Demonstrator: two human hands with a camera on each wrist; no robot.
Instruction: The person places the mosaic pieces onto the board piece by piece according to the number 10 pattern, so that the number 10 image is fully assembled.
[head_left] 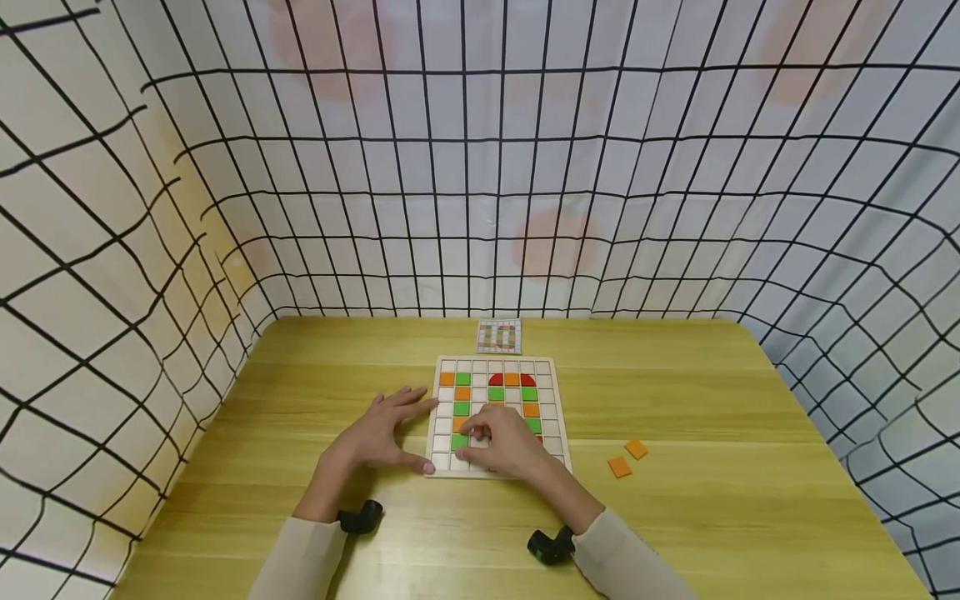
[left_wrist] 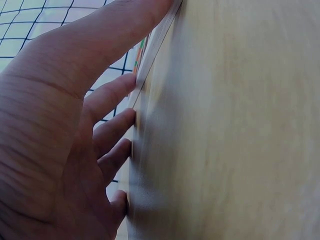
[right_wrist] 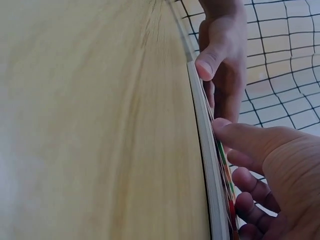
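A pale square grid board (head_left: 442,463) lies on the table with green, orange and red tiles in several of its cells. My left hand (head_left: 382,432) is spread along its left side, the thumb at the near left corner and a fingertip at the left edge. Over the board, my right hand (head_left: 506,442) has its thumb and curled index finger at opposite sides of a green tile (head_left: 458,443) in the lower left part. That hand hides some middle cells. In the right wrist view, the right thumb (right_wrist: 235,131) touches the board's surface.
Two loose orange tiles (head_left: 619,467) lie on the wooden table (head_left: 697,517) right of the board. A small card (head_left: 498,336) with a coloured grid pattern lies just beyond the board. A black net (head_left: 465,192) surrounds the table's back and sides.
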